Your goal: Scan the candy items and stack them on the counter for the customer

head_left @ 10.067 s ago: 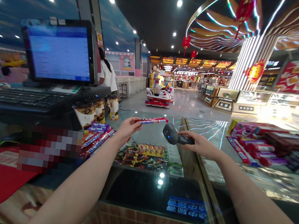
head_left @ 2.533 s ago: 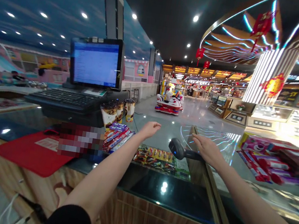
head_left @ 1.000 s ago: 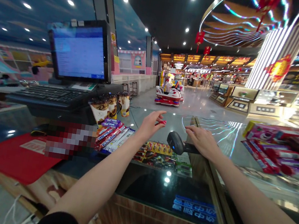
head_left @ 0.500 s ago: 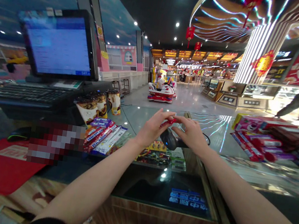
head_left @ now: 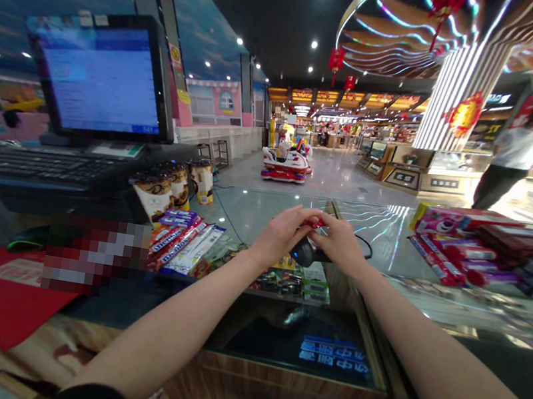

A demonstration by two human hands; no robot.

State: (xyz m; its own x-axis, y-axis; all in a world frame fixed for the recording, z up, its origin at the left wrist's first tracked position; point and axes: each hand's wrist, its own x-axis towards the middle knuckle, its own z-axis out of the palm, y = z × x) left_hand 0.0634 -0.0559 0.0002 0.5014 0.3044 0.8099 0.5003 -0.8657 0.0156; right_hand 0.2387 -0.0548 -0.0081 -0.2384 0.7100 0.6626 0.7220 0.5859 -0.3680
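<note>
Both hands meet over the glass counter (head_left: 265,209), fingertips closed on a small red object (head_left: 317,222). Most of it is covered by the fingers, so its kind cannot be made out. My left hand (head_left: 282,234) curls around it from the left, and my right hand (head_left: 341,245) pinches it from the right. Just below the fingers lies a black handheld scanner (head_left: 304,253) with a small blue light, partly hidden by the hands. Small colourful packets (head_left: 278,282) show below the wrists.
Mentos rolls (head_left: 173,242) and patterned cups (head_left: 201,181) stand at left, beside a keyboard (head_left: 49,165) and monitor (head_left: 108,77). Sweets and chocolate packs (head_left: 460,257) are piled at right. Beyond the counter are a kiddie ride (head_left: 286,162) and a person (head_left: 510,157).
My hands have drawn closer together and shifted slightly right and down, still around the small red object. The person in the background has moved left.
</note>
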